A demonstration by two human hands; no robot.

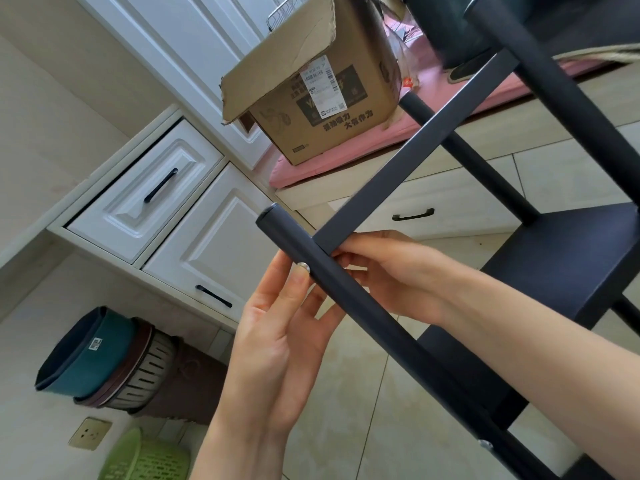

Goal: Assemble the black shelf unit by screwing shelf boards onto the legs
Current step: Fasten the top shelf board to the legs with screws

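A black round leg (367,313) runs diagonally from centre toward the lower right. A black shelf board (408,157) meets it edge-on near its top end. A silver screw (304,267) sits in the leg at that joint. My left hand (277,327) reaches up from below, its fingertips pinching the screw head. My right hand (388,271) comes from the right, with its fingers curled round the corner where board and leg join. A lower shelf board (568,258) and further legs (554,98) stand at the right. A second screw (486,444) shows lower on the leg.
A cardboard box (311,95) stands on a pink cushion (298,171) on a bench with drawers. White cabinet drawers (145,192) lie at the left. Stacked bins (104,362) and a green basket (145,459) are at the lower left. The floor is tiled.
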